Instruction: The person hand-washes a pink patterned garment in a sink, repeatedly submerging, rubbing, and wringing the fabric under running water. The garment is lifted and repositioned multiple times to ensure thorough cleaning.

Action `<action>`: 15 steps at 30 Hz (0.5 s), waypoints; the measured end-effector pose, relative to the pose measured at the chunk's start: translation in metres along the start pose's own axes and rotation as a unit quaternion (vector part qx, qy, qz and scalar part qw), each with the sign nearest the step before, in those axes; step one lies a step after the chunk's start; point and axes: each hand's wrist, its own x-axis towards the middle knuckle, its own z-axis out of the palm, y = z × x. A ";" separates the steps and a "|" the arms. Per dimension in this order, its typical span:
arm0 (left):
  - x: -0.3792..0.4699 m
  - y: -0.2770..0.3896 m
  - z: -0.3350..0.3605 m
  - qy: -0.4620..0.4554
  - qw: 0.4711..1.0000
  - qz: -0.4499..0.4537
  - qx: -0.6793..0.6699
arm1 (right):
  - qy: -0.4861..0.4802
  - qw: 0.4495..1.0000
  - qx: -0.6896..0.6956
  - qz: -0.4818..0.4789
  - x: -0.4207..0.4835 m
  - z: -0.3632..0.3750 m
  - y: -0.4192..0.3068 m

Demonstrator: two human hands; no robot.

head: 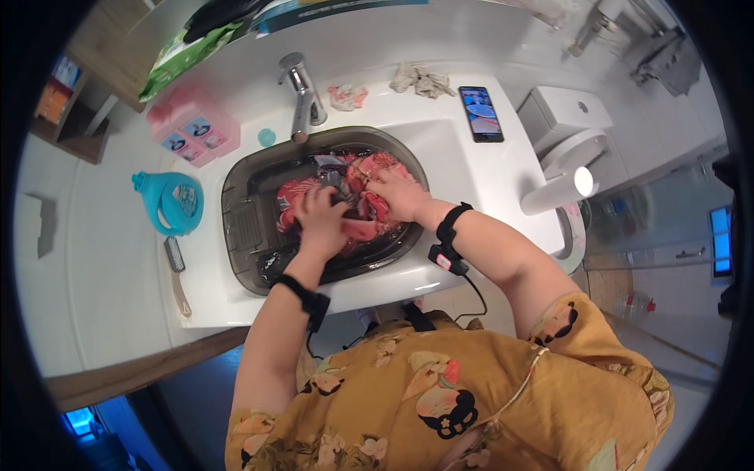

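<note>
A grey translucent plastic basin (242,171) sits tilted in the white sink (453,159). Wet red and pink patterned cloth (360,231), with some dark grey fabric among it, lies in water in the basin. My left hand (321,219) is on the left part of the cloth, slightly blurred, its fingers bent and spread. On the cloth's right side rests my right hand (396,194), with fingers curled over a red fold. The fingertips of both hands are partly hidden in the fabric. Above the basin's back rim stands a chrome faucet (303,100).
Left of the basin are a teal detergent bottle (171,203), pink jugs (197,126), a teal cap (267,138) and a scrub brush (175,268). Crumpled cloths (423,80) lie behind the sink. A phone (482,115) and a white cylinder (556,191) are at the right.
</note>
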 end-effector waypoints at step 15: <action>0.000 -0.034 0.000 -0.179 0.967 -0.135 -0.124 | -0.127 0.988 -0.086 0.031 -0.029 -0.005 -0.021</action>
